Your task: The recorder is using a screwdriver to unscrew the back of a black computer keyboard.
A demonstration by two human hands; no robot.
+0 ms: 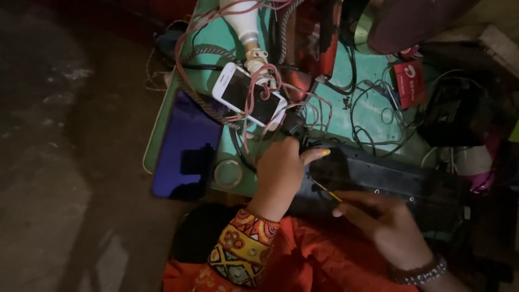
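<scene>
My left hand (281, 173) rests on the left end of a long black device casing (378, 176) and holds it down, thumb stretched over its top. My right hand (386, 224) grips a thin tool with a yellow shaft (327, 192), its tip touching the casing just right of my left hand. The casing lies across the near edge of a green table (373, 70), above my orange-clothed lap.
A white smartphone (248, 94) lies tangled in red and black wires (303, 103). A dark tablet (186, 146) sits at the table's left edge beside a tape roll (228, 174). A white bulb (243, 24), a red box (409, 81) and black clutter (459, 111) crowd the back and right.
</scene>
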